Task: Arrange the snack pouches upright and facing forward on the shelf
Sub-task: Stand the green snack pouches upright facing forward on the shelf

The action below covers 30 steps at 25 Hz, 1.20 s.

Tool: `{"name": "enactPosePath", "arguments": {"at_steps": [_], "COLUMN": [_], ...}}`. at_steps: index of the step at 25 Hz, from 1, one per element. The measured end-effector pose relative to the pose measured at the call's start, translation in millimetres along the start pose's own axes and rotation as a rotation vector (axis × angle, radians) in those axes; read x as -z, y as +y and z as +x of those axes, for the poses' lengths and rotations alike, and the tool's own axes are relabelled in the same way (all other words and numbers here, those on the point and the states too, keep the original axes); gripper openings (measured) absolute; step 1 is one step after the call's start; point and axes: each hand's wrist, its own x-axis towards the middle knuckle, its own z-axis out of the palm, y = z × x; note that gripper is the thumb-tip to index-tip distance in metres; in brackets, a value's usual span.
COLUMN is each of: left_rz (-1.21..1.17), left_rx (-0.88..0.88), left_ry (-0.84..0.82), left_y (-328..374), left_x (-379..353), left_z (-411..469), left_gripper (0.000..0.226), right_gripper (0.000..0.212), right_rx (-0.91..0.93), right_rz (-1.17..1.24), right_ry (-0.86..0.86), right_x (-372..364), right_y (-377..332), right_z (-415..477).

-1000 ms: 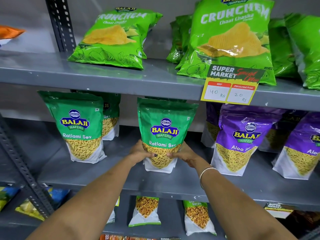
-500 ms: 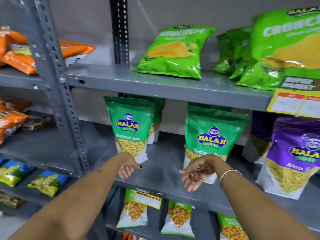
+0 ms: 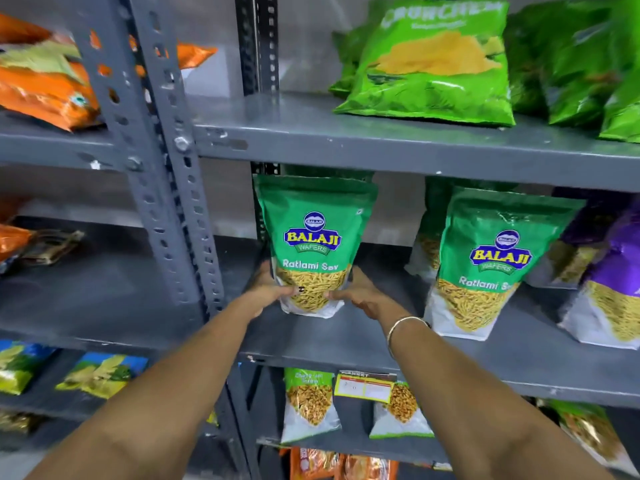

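A green Ratlami Sev pouch stands upright, label forward, at the left end of the grey middle shelf. My left hand grips its lower left side and my right hand grips its lower right side. A second green Ratlami Sev pouch stands upright to the right, with another pouch partly hidden behind it. Purple Aloo Sev pouches stand at the far right, cut off by the frame edge.
A perforated grey upright post stands just left of the held pouch. Green chip bags lean on the shelf above; orange bags lie on the left rack. Smaller pouches and a price tag sit below.
Both hands left the middle Ratlami Sev pouch, passed open across the shelf, and now grip the left pouch. The view has swung left.
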Motion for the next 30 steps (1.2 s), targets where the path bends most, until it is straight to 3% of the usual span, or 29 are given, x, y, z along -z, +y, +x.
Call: {"name": "enactPosePath", "arguments": {"at_steps": [7, 22, 30], "left_rz": [-0.053, 0.078, 0.094], "left_rx": [0.01, -0.011, -0.007], "left_ry": [-0.023, -0.067, -0.069], "left_y": [-1, -9, -15], "left_x": [-8, 10, 15], "left_z": [0, -71, -76], "left_gripper": [0.061, 0.058, 0.058], "right_gripper": [0.066, 0.073, 0.064], "right_rx": [0.02, -0.037, 0.011], "right_rz": [0.092, -0.237, -0.243], "right_ry": [0.027, 0.022, 0.011], "right_x": [-4, -12, -18], "right_y": [7, 8, 9], "right_z": [7, -59, -69]}}
